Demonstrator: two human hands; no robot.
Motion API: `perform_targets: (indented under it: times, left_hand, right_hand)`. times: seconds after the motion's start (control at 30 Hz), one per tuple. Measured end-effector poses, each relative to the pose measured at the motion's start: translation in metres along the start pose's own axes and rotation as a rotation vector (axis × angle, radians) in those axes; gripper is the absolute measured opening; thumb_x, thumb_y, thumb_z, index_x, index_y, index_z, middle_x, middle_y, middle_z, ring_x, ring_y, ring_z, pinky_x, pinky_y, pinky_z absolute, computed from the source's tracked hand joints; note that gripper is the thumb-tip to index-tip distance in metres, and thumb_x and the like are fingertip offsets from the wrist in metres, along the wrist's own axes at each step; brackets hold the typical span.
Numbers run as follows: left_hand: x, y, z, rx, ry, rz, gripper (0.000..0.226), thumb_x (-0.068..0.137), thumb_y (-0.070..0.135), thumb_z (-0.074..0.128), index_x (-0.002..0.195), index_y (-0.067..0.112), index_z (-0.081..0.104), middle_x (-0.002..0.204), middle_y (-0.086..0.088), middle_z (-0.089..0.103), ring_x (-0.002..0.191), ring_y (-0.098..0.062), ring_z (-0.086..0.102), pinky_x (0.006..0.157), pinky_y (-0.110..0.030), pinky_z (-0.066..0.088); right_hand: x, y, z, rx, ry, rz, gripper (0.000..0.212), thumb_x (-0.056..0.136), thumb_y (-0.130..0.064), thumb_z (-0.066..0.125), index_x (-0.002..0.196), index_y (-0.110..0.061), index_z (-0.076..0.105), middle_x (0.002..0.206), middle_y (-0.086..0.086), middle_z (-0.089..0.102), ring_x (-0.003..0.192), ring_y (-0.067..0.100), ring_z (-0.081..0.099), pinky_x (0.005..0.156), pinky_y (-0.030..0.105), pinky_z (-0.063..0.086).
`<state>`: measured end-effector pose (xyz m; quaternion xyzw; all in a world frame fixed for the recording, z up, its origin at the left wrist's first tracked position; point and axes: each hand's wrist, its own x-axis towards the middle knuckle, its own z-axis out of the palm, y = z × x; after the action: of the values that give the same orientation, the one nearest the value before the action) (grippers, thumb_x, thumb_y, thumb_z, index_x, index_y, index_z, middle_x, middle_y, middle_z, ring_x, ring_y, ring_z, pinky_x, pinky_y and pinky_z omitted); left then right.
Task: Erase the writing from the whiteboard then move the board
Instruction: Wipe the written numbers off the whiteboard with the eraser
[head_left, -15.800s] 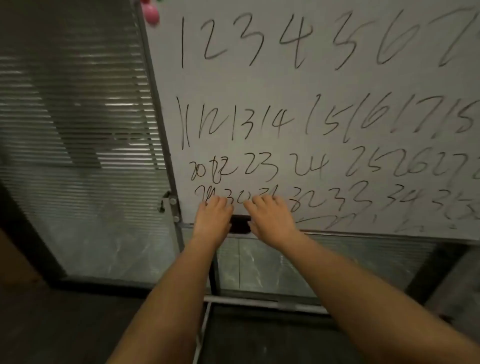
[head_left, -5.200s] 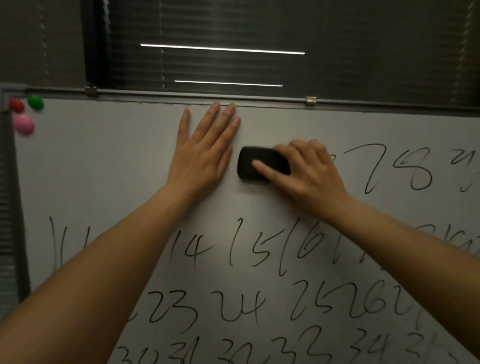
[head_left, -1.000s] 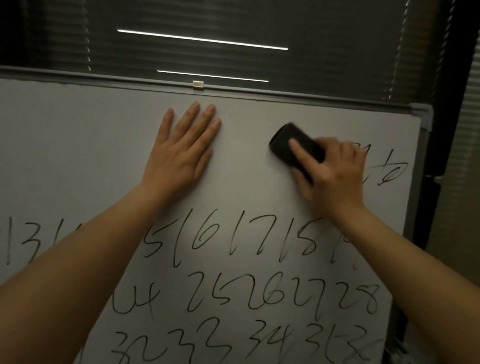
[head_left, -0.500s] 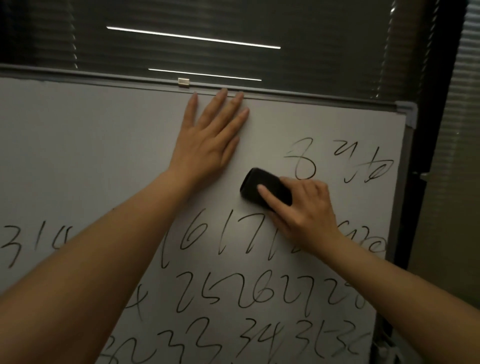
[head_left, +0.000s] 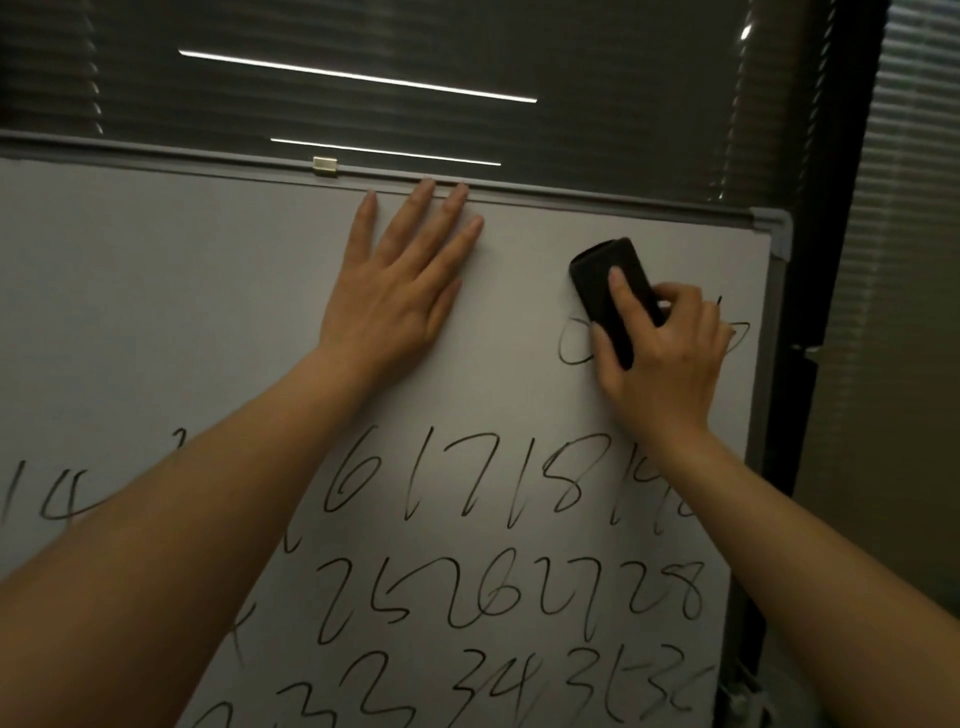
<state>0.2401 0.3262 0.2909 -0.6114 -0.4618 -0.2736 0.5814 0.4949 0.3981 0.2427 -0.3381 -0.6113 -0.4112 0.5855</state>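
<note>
The whiteboard (head_left: 182, 312) fills most of the view, its grey top rail running across the upper part. My right hand (head_left: 670, 364) grips a black eraser (head_left: 608, 291) and presses it on the board near the top right corner. Remnants of black strokes show beside that hand. My left hand (head_left: 400, 296) lies flat on the board with straight fingers, the fingertips reaching the top rail. The top row to the left of the eraser is wiped blank. Several rows of handwritten numbers (head_left: 467, 483) cover the board below.
Dark window blinds (head_left: 467, 52) with reflected light strips hang behind the board. The board's grey right frame edge (head_left: 769, 364) stands next to a dark post (head_left: 841, 208). A small metal clip (head_left: 325, 165) sits on the top rail.
My right hand has carried the eraser up and to the right, wiping most of the top row's last marks. My left hand has stayed flat near the top rail.
</note>
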Motion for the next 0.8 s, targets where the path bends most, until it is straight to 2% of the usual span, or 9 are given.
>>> perform_targets:
  times: [0.1, 0.2, 0.3, 0.37, 0.5, 0.6, 0.7, 0.8]
  left_hand:
    - [-0.006, 0.003, 0.004, -0.006, -0.010, 0.069, 0.052, 0.105, 0.035, 0.022, 0.154, 0.017, 0.022, 0.161, -0.009, 0.019, 0.148, -0.029, 0.013, 0.118, -0.054, 0.008]
    - [-0.014, 0.009, 0.009, -0.002, -0.024, 0.077, 0.053, 0.104, 0.036, 0.023, 0.154, 0.017, 0.023, 0.160, -0.010, 0.020, 0.148, -0.029, 0.015, 0.118, -0.054, 0.008]
    - [-0.014, 0.015, 0.013, 0.008, -0.026, 0.070, 0.054, 0.104, 0.037, 0.022, 0.154, 0.016, 0.023, 0.161, -0.009, 0.019, 0.148, -0.029, 0.014, 0.118, -0.054, 0.008]
    - [-0.011, 0.017, 0.015, 0.004, -0.036, 0.069, 0.055, 0.104, 0.038, 0.021, 0.154, 0.016, 0.022, 0.161, -0.009, 0.017, 0.148, -0.028, 0.012, 0.118, -0.054, 0.008]
    - [-0.012, 0.013, 0.017, -0.008, -0.039, 0.066, 0.056, 0.104, 0.039, 0.020, 0.155, 0.016, 0.021, 0.161, -0.009, 0.016, 0.149, -0.029, 0.011, 0.118, -0.056, 0.008]
    - [-0.013, 0.010, 0.016, -0.019, -0.041, 0.068, 0.056, 0.104, 0.039, 0.020, 0.154, 0.015, 0.023, 0.161, -0.009, 0.017, 0.149, -0.030, 0.012, 0.117, -0.058, 0.010]
    - [-0.014, 0.009, 0.017, -0.022, -0.049, 0.069, 0.056, 0.104, 0.039, 0.020, 0.154, 0.016, 0.023, 0.161, -0.009, 0.017, 0.149, -0.030, 0.012, 0.117, -0.058, 0.010]
    - [-0.014, 0.008, 0.018, -0.023, -0.049, 0.067, 0.056, 0.104, 0.039, 0.020, 0.155, 0.016, 0.022, 0.161, -0.009, 0.016, 0.149, -0.029, 0.011, 0.117, -0.058, 0.009]
  right_hand:
    - [-0.026, -0.008, 0.002, 0.040, -0.016, -0.218, 0.050, 0.090, -0.032, 0.058, 0.136, -0.019, 0.045, 0.108, 0.022, 0.053, 0.087, 0.033, 0.048, 0.073, 0.039, 0.033]
    - [-0.047, -0.005, -0.001, 0.059, -0.032, -0.436, 0.045, 0.090, -0.030, 0.060, 0.133, -0.020, 0.049, 0.113, 0.019, 0.051, 0.088, 0.033, 0.052, 0.074, 0.039, 0.033]
    - [-0.042, 0.013, -0.001, 0.033, -0.037, -0.523, 0.043, 0.092, -0.030, 0.057, 0.133, -0.023, 0.049, 0.118, 0.017, 0.049, 0.091, 0.031, 0.049, 0.076, 0.039, 0.033]
    - [-0.029, 0.030, 0.002, -0.004, -0.038, -0.451, 0.046, 0.091, -0.032, 0.057, 0.135, -0.024, 0.047, 0.118, 0.018, 0.049, 0.091, 0.033, 0.051, 0.077, 0.040, 0.033]
    - [-0.010, 0.048, 0.004, -0.046, -0.037, -0.023, 0.050, 0.088, -0.034, 0.059, 0.136, -0.025, 0.048, 0.114, 0.021, 0.053, 0.094, 0.037, 0.051, 0.079, 0.042, 0.035]
    - [-0.014, 0.042, 0.007, -0.029, -0.009, 0.135, 0.048, 0.087, -0.033, 0.061, 0.134, -0.022, 0.054, 0.110, 0.022, 0.054, 0.091, 0.037, 0.050, 0.076, 0.041, 0.036]
    - [-0.033, 0.024, 0.010, 0.012, -0.001, 0.045, 0.051, 0.087, -0.033, 0.060, 0.136, -0.021, 0.050, 0.107, 0.022, 0.053, 0.091, 0.033, 0.047, 0.075, 0.037, 0.031]
    - [-0.055, 0.015, 0.006, 0.035, -0.052, -0.224, 0.051, 0.088, -0.033, 0.059, 0.136, -0.021, 0.045, 0.109, 0.019, 0.052, 0.090, 0.031, 0.048, 0.074, 0.037, 0.030]
